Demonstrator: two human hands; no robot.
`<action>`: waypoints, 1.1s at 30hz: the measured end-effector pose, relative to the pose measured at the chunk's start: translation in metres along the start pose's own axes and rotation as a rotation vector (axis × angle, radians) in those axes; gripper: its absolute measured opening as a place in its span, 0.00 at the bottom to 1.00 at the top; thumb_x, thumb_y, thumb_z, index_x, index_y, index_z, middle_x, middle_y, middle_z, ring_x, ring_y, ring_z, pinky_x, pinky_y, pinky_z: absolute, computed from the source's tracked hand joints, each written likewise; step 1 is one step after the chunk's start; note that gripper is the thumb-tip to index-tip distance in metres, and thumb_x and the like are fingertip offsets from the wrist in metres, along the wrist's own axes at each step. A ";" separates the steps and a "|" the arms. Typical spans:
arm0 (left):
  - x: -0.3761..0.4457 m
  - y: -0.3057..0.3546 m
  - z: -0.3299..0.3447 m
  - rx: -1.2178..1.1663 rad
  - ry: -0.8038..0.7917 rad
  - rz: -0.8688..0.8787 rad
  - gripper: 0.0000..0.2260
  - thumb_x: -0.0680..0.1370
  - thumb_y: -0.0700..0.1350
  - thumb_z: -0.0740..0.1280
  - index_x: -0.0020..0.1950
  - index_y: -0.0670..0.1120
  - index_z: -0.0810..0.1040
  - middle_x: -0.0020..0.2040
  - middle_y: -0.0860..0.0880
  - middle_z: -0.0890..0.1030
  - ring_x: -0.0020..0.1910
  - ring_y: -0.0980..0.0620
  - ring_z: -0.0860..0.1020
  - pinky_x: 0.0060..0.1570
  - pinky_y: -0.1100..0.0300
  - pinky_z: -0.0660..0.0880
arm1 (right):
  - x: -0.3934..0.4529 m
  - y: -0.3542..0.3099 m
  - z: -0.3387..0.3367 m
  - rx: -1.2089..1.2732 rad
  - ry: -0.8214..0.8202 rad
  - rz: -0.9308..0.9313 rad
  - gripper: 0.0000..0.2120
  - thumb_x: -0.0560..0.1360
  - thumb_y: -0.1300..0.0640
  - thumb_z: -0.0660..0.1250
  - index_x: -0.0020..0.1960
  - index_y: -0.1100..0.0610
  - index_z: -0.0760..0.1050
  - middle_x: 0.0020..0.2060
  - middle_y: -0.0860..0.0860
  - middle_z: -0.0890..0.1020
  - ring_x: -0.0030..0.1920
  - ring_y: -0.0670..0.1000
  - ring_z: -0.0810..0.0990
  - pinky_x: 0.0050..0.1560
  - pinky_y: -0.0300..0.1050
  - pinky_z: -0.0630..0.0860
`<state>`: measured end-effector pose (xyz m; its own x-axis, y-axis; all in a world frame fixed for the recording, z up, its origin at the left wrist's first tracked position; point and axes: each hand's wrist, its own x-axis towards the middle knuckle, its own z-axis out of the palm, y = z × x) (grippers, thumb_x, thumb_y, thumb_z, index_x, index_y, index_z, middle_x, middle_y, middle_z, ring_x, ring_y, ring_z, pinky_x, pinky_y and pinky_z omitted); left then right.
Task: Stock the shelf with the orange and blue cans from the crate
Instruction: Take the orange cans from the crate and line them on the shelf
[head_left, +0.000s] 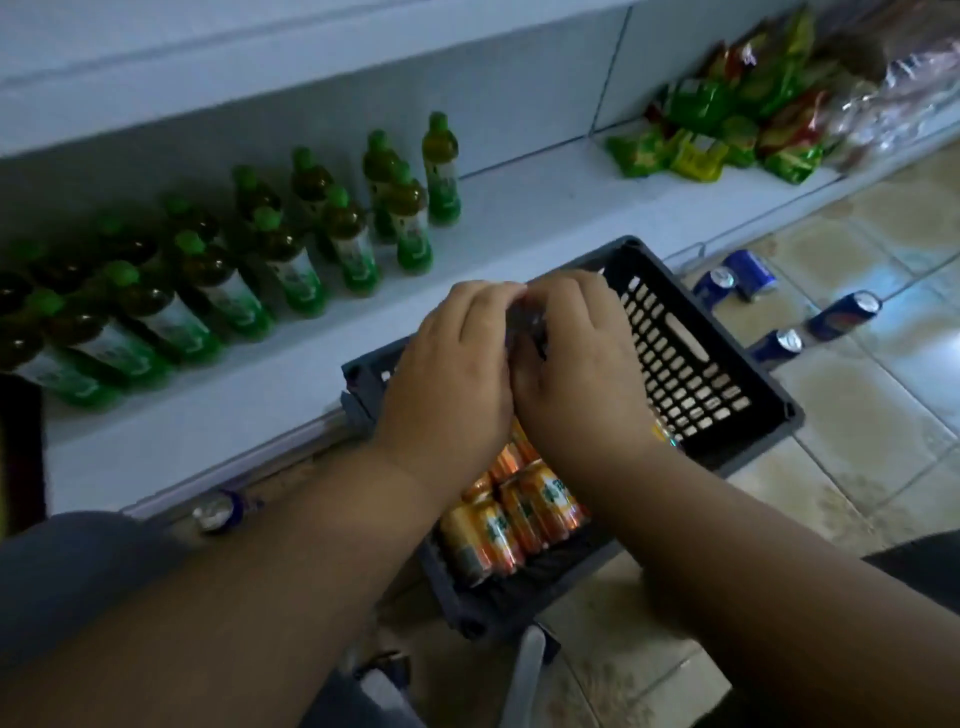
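A dark slatted crate stands on the floor against the low white shelf. Several orange cans lie packed in its near end. My left hand and my right hand meet above the crate's middle, fingers curled down round a small greyish thing pinched between them; it is blurred and I cannot tell what it is. Several blue cans lie on the tiles right of the crate. Another can lies on the floor under the shelf's edge at the left.
Rows of green-capped bottles fill the shelf's left part. A heap of green and red snack bags sits at its far right. Bare shelf lies between them, just behind the crate. My knee is at the lower left.
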<state>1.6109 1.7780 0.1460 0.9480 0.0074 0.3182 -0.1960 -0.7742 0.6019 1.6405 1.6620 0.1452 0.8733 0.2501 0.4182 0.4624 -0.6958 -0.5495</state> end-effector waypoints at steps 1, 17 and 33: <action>-0.006 -0.006 0.017 -0.013 -0.063 -0.029 0.18 0.79 0.36 0.64 0.69 0.41 0.73 0.65 0.43 0.75 0.64 0.45 0.73 0.65 0.54 0.69 | -0.010 0.015 0.006 -0.025 -0.073 0.052 0.12 0.71 0.66 0.67 0.54 0.63 0.76 0.52 0.58 0.77 0.52 0.58 0.75 0.52 0.56 0.73; -0.053 -0.106 0.189 0.162 -0.782 -0.325 0.24 0.77 0.42 0.67 0.72 0.45 0.66 0.68 0.45 0.70 0.65 0.42 0.70 0.57 0.51 0.69 | -0.079 0.172 0.139 -0.314 -1.010 0.407 0.28 0.76 0.51 0.67 0.73 0.51 0.64 0.72 0.59 0.66 0.71 0.62 0.65 0.65 0.57 0.69; -0.068 -0.119 0.179 0.059 -0.770 -0.409 0.20 0.78 0.44 0.69 0.69 0.49 0.71 0.67 0.48 0.71 0.63 0.45 0.73 0.60 0.48 0.74 | -0.097 0.176 0.171 -0.601 -1.253 0.438 0.29 0.79 0.46 0.63 0.76 0.51 0.57 0.72 0.61 0.63 0.72 0.64 0.62 0.63 0.61 0.72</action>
<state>1.6151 1.7562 -0.0787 0.8513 -0.1217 -0.5105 0.1896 -0.8357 0.5154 1.6631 1.6298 -0.1157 0.6284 0.1405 -0.7651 0.2710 -0.9615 0.0460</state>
